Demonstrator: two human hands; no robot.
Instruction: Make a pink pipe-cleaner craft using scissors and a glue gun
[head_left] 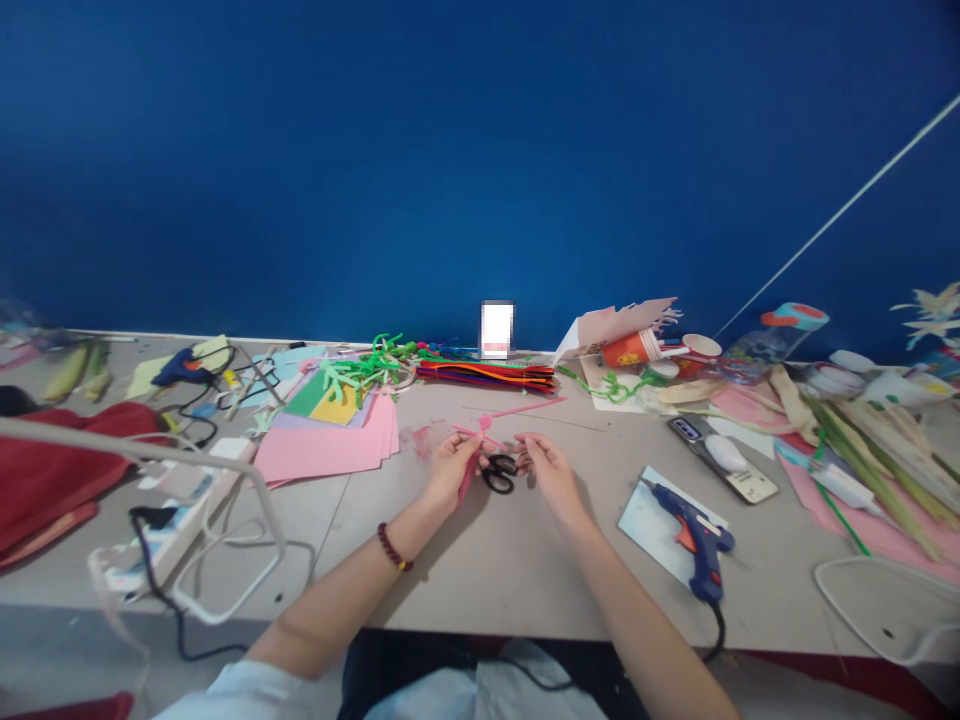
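My left hand (pixel 454 468) is closed on a pink pipe cleaner (pixel 486 424), which is bent into a small coiled knot with thin ends sticking out above the fingertips. Facing it, my right hand (pixel 551 470) has its thumb and fingers pinched together close to one pink end; what they hold, if anything, is too small to make out. Between the two hands lie black-handled scissors (pixel 499 474) on the table. Just beyond the fingers, a straight pink pipe cleaner (pixel 529 407) points to the right.
Behind the hands is a bundle of coloured pipe cleaners (pixel 487 377). Coloured paper sheets (pixel 322 450) and a power strip (pixel 180 515) are on the left. To the right, a blue glue gun (pixel 697 540) rests near a phone (pixel 724 460). A blue wall (pixel 480 180) bounds the table (pixel 480 590).
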